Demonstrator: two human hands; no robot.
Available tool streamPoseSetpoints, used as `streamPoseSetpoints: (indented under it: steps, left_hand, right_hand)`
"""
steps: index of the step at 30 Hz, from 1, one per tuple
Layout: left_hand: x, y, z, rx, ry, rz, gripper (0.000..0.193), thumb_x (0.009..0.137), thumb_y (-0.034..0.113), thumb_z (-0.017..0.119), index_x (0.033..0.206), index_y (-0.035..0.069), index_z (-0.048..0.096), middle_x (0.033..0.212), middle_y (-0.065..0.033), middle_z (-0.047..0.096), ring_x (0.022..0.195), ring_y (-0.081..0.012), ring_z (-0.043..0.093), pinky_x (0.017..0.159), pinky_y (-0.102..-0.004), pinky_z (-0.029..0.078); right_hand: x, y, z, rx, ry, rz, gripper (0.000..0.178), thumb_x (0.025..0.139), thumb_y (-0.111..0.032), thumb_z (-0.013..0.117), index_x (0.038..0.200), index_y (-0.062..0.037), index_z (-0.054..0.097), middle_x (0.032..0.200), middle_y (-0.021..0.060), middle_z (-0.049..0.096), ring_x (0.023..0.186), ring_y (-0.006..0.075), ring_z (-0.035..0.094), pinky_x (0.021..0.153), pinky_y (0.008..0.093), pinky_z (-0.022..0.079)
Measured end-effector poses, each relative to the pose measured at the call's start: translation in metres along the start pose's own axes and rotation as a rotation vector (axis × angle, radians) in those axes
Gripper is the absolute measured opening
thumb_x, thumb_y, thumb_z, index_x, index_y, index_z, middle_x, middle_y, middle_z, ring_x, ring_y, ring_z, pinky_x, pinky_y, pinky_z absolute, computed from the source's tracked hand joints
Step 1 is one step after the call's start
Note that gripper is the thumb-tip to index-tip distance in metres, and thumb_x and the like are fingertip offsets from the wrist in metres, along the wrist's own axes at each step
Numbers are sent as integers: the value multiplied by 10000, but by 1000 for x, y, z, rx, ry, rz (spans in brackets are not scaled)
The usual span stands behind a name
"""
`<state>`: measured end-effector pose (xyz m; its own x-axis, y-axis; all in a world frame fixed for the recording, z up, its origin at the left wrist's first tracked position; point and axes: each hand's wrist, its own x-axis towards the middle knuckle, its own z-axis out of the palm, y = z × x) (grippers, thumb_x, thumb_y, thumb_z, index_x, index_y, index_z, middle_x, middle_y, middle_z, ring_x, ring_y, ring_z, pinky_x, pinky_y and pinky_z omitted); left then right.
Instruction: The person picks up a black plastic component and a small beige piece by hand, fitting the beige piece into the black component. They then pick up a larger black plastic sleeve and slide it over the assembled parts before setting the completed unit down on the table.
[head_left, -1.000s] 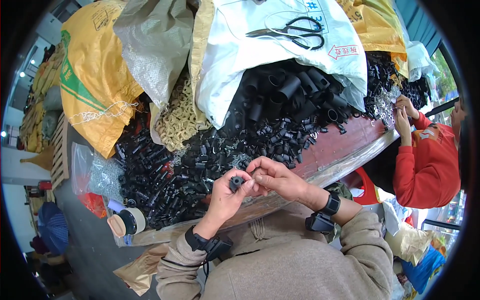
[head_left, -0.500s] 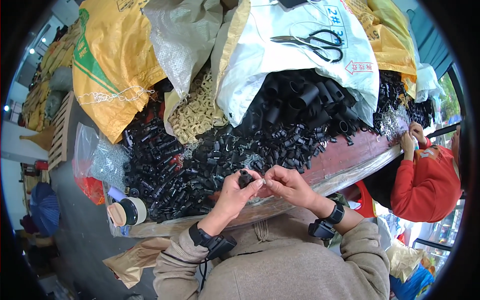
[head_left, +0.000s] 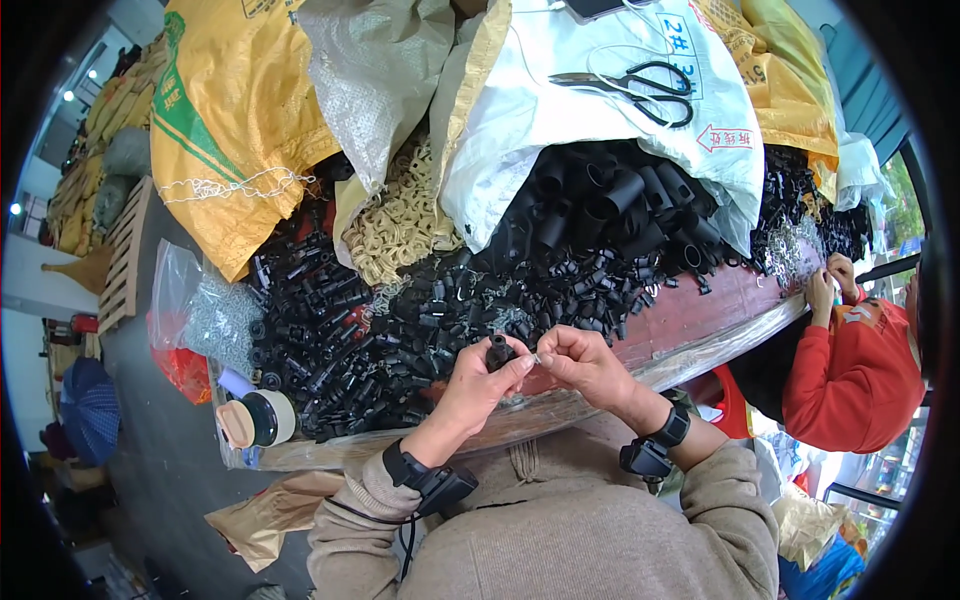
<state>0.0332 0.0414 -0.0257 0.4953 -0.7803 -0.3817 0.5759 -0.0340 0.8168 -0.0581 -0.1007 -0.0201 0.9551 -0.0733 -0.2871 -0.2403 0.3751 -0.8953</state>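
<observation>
In my left hand (head_left: 478, 388) a black tubular plastic part (head_left: 500, 350) is held, its round end pointing up and away from me. My right hand (head_left: 588, 372) pinches a tiny light-coloured piece (head_left: 536, 360), too small to make out, close to the left thumb tip. Both hands are nearly touching over the near edge of the table. Just beyond them spreads a heap of small black parts (head_left: 430, 330), with thin silvery metal pieces (head_left: 515, 322) among them.
Large black tubes (head_left: 625, 190) spill from a white sack (head_left: 600, 100) with black scissors (head_left: 650, 90) on it. Beige rings (head_left: 385, 240) lie left of that. A round container (head_left: 268, 418) stands at the left corner. A person in red (head_left: 855, 375) works at the right.
My hands have shifted barely to the right, still close together with the black part in the left. The view has moved slightly.
</observation>
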Motion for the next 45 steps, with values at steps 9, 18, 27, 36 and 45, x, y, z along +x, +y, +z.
streamPoseSetpoints:
  steps: [9,18,27,36,45]
  left_hand:
    - [-10,-7,-1,193,20,139,82,789,103,583,790,29,545,633,24,498,550,-45,444,496,-189,365]
    - [-5,-7,-1,533,25,212,70,785,86,572,790,19,554,657,4,535,596,-37,473,532,-200,397]
    - [0,2,-14,62,9,9,91,780,98,591,785,33,527,637,17,482,538,-54,436,482,-192,360]
    - [-14,1,-10,-57,-49,-18,105,780,127,596,779,52,522,638,15,472,543,-73,442,463,-186,334]
    - [-17,-2,-1,-98,-68,-74,98,782,131,593,769,53,535,643,21,478,543,-62,433,478,-190,338]
  right_hand:
    - [-12,2,11,-77,-19,-72,156,851,-164,518,861,-11,493,688,-14,521,663,45,517,589,212,455]
    - [-6,3,2,-847,70,-529,75,814,-72,528,838,-10,495,679,72,529,608,168,558,533,255,424]
    - [-14,-8,-13,-753,-245,-400,78,754,-33,529,827,-11,513,751,86,537,701,240,547,635,309,443]
    - [-21,-18,-16,-885,-380,-464,125,722,-32,563,839,-10,522,823,88,528,744,239,529,654,316,437]
    - [-15,-14,11,-833,7,-515,97,752,-48,578,818,-16,515,710,105,508,630,257,516,543,306,413]
